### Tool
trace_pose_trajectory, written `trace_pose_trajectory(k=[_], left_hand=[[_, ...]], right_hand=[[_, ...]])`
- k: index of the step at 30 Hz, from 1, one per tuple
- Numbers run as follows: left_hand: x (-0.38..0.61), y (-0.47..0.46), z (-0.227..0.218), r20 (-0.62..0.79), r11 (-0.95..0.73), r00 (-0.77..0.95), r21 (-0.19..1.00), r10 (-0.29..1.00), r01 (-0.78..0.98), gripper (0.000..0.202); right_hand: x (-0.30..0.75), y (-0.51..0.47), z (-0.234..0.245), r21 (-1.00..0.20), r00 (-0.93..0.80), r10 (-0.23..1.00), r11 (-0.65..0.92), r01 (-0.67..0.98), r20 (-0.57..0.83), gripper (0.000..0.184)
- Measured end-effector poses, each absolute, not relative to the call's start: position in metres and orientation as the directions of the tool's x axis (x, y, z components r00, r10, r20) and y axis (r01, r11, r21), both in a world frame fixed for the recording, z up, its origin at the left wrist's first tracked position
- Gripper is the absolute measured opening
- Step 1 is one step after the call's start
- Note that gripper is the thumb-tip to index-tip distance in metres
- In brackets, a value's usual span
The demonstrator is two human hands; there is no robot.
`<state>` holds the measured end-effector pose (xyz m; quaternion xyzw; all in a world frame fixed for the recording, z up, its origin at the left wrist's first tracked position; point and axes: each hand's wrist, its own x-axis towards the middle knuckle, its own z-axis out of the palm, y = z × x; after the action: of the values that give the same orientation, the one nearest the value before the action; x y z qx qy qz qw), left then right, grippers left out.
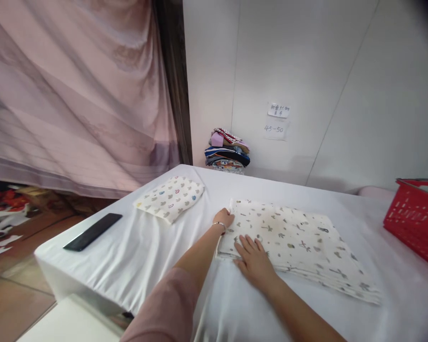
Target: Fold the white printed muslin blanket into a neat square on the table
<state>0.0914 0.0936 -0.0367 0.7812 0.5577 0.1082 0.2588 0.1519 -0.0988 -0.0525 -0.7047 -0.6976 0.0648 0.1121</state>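
A folded white cloth (288, 237) printed with small grey and green plant shapes lies in layers on the white-covered table (164, 266). At its left edge, my left hand (224, 219), with a bracelet at the wrist, has its fingers closed on the fabric; the fingertips are partly hidden. My right hand (253, 260) rests flat on the near left part of the same cloth, fingers spread. Farther left sits a smaller folded cloth (173, 197) with grey, blue and red mushroom-like prints, apart from both hands.
A black flat device like a phone (92, 232) lies near the table's left edge. At the right stands a red plastic basket (413, 221). Behind the table is a stack of folded fabrics (228, 151), by a wall with paper notes (278, 121). A pink curtain (78, 85) hangs at the left.
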Motion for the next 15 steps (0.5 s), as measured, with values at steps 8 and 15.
trace_pose_trajectory(k=[8, 15], left_hand=[[0.082, 0.082, -0.033, -0.168, -0.175, 0.308, 0.536, 0.936, 0.826, 0.026], [0.1, 0.093, -0.027, -0.174, -0.149, 0.281, 0.536, 0.944, 0.831, 0.029]], right_hand=[[0.157, -0.109, -0.051, -0.287, -0.088, 0.995, 0.1, 0.953, 0.057, 0.047], [0.158, -0.113, -0.051, -0.31, -0.18, 0.978, 0.203, 0.929, 0.104, 0.049]])
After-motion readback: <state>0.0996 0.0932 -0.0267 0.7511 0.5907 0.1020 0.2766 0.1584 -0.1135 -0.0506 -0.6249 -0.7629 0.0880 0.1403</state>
